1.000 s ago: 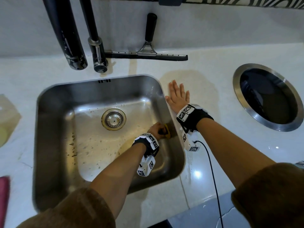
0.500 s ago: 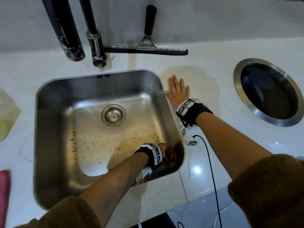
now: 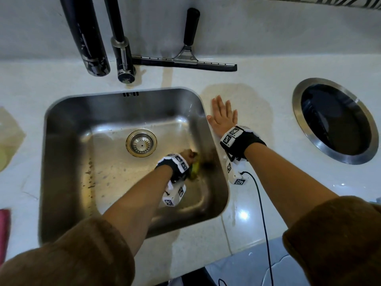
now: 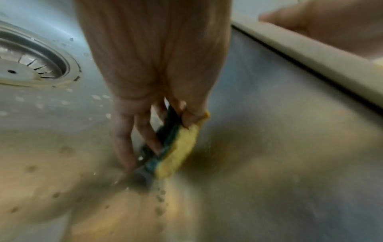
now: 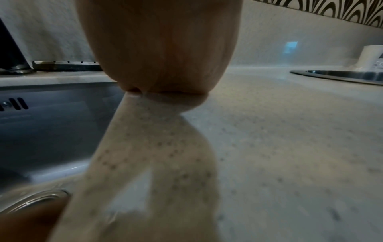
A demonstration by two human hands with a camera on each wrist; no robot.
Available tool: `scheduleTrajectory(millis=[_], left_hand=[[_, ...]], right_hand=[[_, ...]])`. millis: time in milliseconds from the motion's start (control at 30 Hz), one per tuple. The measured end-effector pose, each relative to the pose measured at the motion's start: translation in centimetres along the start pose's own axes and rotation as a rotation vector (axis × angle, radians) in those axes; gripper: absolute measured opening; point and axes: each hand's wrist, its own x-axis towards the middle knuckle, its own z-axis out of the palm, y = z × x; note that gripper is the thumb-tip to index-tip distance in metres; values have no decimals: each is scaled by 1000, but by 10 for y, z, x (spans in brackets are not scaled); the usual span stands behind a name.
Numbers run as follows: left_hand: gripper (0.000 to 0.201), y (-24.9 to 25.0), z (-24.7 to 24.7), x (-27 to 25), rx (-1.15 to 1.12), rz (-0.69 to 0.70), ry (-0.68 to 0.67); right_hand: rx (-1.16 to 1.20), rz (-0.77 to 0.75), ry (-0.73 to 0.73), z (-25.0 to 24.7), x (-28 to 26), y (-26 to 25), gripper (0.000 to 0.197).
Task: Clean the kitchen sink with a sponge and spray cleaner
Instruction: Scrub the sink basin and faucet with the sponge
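Left hand is down in the stainless steel kitchen sink, fingers curled round a yellow sponge with a dark green scouring face, pinched w/ thumb on the yellow side and fingers on the green. The sponge stands on edge, long axis running away from the wrist and down to the basin floor, its far tip touching the steel. It sits just off the hand's right side, between the hand and the sink's right wall; the round metal drain strainer lies near, off to the hand's left and a bit ahead.

Right hand is flat on the pale speckled stone countertop, fingers straight and spread, holding nothing, thumb edge just beside the sink rim. It's bracing, I'd say, not working.

So the left hand is the one on the job, and the next stroke prob. turns on that wall: the yellow face points toward it, green face toward the open floor. Wrist view is blurred, so whether the sponge touches the wall itself I can't tell. Brownish spots dot the floor well to the hand's left, so that part looks not yet scrubbed. No spray cleaner in view.
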Motion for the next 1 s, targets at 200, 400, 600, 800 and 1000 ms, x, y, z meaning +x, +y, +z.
scheduleTrajectory(millis=[200, 400, 600, 800, 1000], left_hand=[[12, 33, -19, 35, -441, 78, 364], [24, 33, -4, -4, -682, 121, 270], [19, 20, 7, -33, -498, 264, 4], [24, 11, 33, -57, -106, 306, -245], [29, 1, 31, -50, -7, 190, -526]], right_hand=[[1, 11, 0, 0, 1, 0, 59], [-9, 20, 5, 0, 1, -1, 59], [-7, 26, -24, -3, -1, -3, 58], [14, 30, 5, -2, -3, -5, 58], [6, 22, 4, -2, -2, -3, 58]])
